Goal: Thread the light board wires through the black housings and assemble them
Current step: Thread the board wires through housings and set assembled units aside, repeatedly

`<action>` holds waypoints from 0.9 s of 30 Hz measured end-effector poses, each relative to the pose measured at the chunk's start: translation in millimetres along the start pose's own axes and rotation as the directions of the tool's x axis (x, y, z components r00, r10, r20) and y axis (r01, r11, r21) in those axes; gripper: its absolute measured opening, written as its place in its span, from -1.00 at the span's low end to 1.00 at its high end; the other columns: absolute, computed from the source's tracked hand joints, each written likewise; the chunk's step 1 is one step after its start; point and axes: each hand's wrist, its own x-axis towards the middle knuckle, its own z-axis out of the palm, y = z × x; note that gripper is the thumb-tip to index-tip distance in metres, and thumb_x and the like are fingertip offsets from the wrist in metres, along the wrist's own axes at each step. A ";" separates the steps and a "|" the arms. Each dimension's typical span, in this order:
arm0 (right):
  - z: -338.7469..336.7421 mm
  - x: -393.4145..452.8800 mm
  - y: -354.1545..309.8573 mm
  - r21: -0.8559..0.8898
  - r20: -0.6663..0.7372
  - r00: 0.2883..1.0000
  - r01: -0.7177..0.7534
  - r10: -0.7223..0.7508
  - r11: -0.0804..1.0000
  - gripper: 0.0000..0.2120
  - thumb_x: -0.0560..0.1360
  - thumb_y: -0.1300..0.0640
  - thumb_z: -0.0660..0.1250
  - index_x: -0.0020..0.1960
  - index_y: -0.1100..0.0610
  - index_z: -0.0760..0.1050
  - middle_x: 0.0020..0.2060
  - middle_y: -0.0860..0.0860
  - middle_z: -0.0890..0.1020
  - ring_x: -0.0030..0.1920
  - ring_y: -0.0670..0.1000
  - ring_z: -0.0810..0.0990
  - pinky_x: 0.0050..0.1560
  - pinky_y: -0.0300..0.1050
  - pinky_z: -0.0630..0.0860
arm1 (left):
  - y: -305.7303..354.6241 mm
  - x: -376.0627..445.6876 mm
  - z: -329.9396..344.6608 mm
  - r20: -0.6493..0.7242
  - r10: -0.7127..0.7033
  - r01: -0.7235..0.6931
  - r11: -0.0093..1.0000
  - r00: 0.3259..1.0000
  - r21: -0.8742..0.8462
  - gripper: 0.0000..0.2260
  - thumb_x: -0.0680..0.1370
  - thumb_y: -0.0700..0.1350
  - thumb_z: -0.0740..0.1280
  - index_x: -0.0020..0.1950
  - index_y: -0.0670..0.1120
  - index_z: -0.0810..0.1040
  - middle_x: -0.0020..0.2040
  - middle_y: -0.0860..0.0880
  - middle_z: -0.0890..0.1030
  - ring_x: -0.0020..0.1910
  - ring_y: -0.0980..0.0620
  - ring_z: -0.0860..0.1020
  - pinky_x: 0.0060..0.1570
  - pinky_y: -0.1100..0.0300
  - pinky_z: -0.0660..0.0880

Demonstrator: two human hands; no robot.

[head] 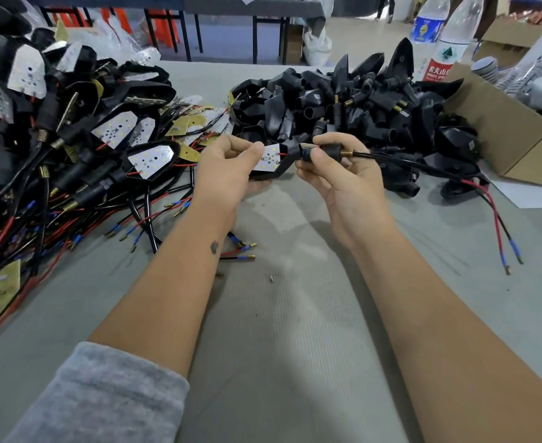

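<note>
The left hand (228, 161) pinches a light board (269, 158) seated in the mouth of a black housing (282, 166), held just above the tabletop (295, 314). The right hand (333, 164) grips the housing's stem (322, 152), where the wires (423, 167) already trail out to the right. It looks like the seating step; next, I'd guess, press the board home and add it to the finished pile (71, 129).

Hidden: left hand (228, 167) covers light board (269, 158) near end | Cut off: assembled pile (55, 123) at left edge
</note>
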 end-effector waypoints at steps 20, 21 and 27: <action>155.7 -20.5 4.7 -0.511 0.766 0.479 0.859 -0.428 0.047 -0.79 0.58 0.03 0.25 -0.02 0.09 0.63 -0.26 0.08 0.46 -0.28 0.11 0.49 -0.40 -0.11 0.39 | 125.1 32.2 -141.2 -0.114 0.179 -0.139 0.946 0.977 0.293 -0.72 0.53 0.00 0.43 0.23 0.05 0.57 0.07 0.05 0.60 0.04 0.01 0.58 -0.08 0.11 0.56; 173.7 -17.9 3.3 -0.506 0.768 0.493 0.858 -0.408 0.083 -0.81 0.58 0.03 0.28 0.03 0.08 0.62 -0.22 0.07 0.47 -0.25 0.11 0.50 -0.39 -0.09 0.41 | 136.6 37.4 -154.7 -0.146 0.255 -0.191 0.918 0.956 0.349 -0.74 0.51 -0.02 0.45 0.18 0.01 0.59 -0.02 0.04 0.62 -0.04 0.03 0.58 -0.12 0.15 0.54; 257.6 -5.9 4.1 -0.586 0.785 0.619 0.753 -0.019 0.299 -0.31 0.53 0.07 0.34 0.56 -0.03 0.09 0.26 0.08 0.43 0.24 0.14 0.41 0.11 0.05 0.47 | 173.8 72.0 -206.5 -0.301 0.573 -0.173 0.629 0.762 0.758 -0.80 0.48 -0.03 0.41 -0.03 -0.07 0.44 -0.13 0.05 0.56 -0.16 0.09 0.52 -0.10 0.22 0.43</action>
